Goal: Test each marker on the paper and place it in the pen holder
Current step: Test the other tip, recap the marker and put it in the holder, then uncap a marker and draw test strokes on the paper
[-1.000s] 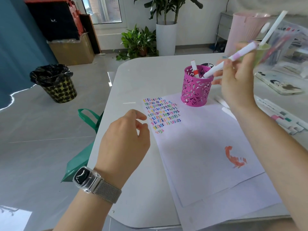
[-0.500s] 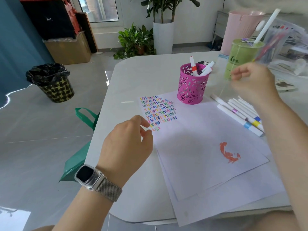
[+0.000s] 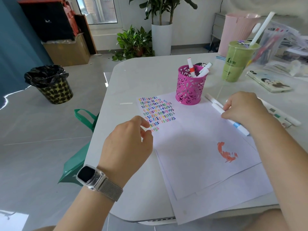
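Right hand (image 3: 245, 109) is pinching the blue-banded marker (image 3: 233, 122) at the pen holder's (image 3: 190, 90) four o'clock, left hand (image 3: 128, 144) hovering loosely curled, so uncapping and testing on the paper (image 3: 191, 147) looks next.

The left hand (image 3: 126, 144) hovered at centre frame, back toward the camera, fingers loosely curled and holding nothing, a watch on its wrist. The right hand (image 3: 245, 109) reached in from the lower right, its fingers curled down around a marker at centre right.
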